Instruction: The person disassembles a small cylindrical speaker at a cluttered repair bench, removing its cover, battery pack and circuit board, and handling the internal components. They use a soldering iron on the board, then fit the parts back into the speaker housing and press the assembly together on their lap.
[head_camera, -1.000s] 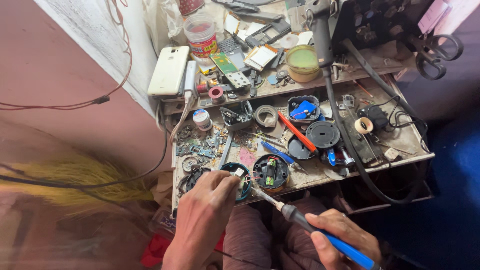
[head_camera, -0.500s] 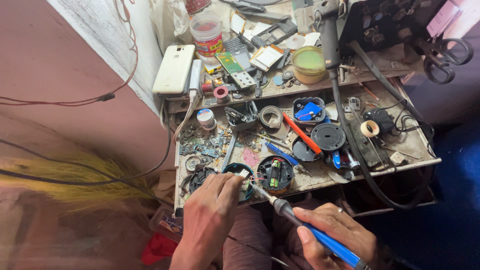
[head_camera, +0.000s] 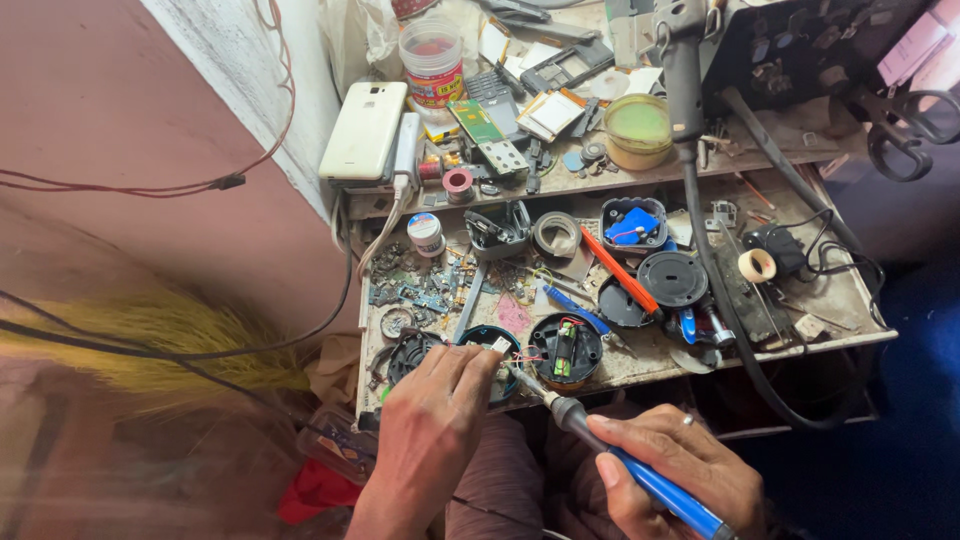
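Observation:
My left hand (head_camera: 430, 420) pinches a small pale part at the rim of a round black shell (head_camera: 487, 350) near the front edge of the cluttered bench (head_camera: 820, 310). In my right hand (head_camera: 680, 475) is a blue-handled soldering iron (head_camera: 600, 440), its tip reaching up-left to the part by my left fingertips. Just right of that sits a second round black housing (head_camera: 565, 350) with a green board and red wires inside.
The bench holds a white phone (head_camera: 365, 130), a plastic jar (head_camera: 432, 62), a tin of yellow-green paste (head_camera: 638, 130), a red-orange tool (head_camera: 618, 268), round black lids (head_camera: 672, 278), tape rolls and circuit scraps. A thick black cable (head_camera: 700, 250) crosses it. Scissors (head_camera: 900, 125) hang right. A wall stands left.
The view has shifted slightly. My right hand has brought the iron's tip closer to the part at my left fingertips. My left hand stays at the shell.

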